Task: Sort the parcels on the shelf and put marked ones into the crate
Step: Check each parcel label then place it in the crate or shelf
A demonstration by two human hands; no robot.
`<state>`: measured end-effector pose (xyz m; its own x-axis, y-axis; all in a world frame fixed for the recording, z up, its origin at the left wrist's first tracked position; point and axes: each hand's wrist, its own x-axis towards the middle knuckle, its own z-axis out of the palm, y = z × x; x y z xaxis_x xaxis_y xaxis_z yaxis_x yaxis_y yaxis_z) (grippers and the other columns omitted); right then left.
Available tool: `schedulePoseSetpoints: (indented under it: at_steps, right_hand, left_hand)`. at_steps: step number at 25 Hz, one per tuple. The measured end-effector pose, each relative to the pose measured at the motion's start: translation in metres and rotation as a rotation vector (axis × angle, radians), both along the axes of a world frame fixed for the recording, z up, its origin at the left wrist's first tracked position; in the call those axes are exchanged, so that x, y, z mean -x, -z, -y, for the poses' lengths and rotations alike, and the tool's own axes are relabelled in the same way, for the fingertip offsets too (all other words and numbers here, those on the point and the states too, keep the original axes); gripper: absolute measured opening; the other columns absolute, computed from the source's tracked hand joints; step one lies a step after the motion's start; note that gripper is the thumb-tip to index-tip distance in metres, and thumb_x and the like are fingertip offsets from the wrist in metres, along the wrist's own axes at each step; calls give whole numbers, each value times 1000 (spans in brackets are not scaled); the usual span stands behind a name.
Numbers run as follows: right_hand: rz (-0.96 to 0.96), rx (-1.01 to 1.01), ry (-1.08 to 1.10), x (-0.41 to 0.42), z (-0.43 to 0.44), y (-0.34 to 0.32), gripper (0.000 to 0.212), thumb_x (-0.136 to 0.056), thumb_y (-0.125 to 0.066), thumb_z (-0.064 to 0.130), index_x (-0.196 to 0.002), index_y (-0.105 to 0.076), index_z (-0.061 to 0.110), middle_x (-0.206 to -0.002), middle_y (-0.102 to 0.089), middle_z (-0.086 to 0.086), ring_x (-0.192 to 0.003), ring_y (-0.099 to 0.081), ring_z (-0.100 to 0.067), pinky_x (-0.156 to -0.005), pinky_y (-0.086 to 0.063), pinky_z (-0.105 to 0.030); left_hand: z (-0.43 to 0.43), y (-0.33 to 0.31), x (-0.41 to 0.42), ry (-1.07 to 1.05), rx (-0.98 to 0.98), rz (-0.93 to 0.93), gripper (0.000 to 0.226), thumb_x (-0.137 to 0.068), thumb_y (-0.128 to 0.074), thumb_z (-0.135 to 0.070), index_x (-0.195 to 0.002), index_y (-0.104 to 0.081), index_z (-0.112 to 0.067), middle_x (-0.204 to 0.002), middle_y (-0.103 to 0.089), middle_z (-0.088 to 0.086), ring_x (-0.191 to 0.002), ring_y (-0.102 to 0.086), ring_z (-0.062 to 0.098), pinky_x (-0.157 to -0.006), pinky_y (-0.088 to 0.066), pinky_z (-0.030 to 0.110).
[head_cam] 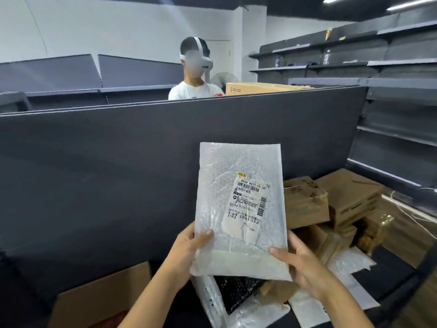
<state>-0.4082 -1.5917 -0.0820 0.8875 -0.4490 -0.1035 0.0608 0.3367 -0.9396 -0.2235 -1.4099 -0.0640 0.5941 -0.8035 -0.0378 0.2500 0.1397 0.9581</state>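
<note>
Between both hands, held upright, sits the labelled bubble-wrap parcel.

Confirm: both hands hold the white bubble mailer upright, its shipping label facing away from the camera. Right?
No. In the head view the shipping label faces the camera, barcode visible. The left hand and right hand do hold the white bubble mailer upright.

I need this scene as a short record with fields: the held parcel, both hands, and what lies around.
held parcel: white bubble mailer, upright in the air
label: shipping label faces the camera
hands: left hand grips its lower left edge; right hand grips its lower right corner
below: black bubble bag
right: cardboard boxes piled up
behind: dark partition, another person beyond it
</note>
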Motion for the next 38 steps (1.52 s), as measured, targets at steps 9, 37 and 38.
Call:
schedulePoseSetpoints:
  at_steps: [9,37,38]
  right_hand:
    - [115,386,-2,-51,-58,-24,55,-67,-79,46,-118,-59,36,-117,-69,9,-107,-66,-8,-83,-55,-23]
    - [-338,344,-452,-146,-199,88,56,-88,-58,9,-137,-37,27,-114,-61,12,-99,-61,-6,-73,-50,-21]
    - [-363,363,-483,-149,-214,96,64,-88,-56,7,-140,-29,32,-119,-58,10,-101,-60,-7,-73,-49,-21]
  left_hand:
    - [-58,12,-14,-177,-169,68,21,-90,-61,-19,-111,-64,-16,-105,-75,4,-94,-72,21,-71,-57,27]
    - [-242,88,5,-874,-641,89,31,-93,-57,-18,-123,-51,-13,-95,-60,-4,-79,-59,10,-57,-44,18]
    - [-255,99,7,-902,-698,62,35,-93,-56,-19,-127,-50,-12,-99,-60,0,-80,-58,12,-58,-44,18]
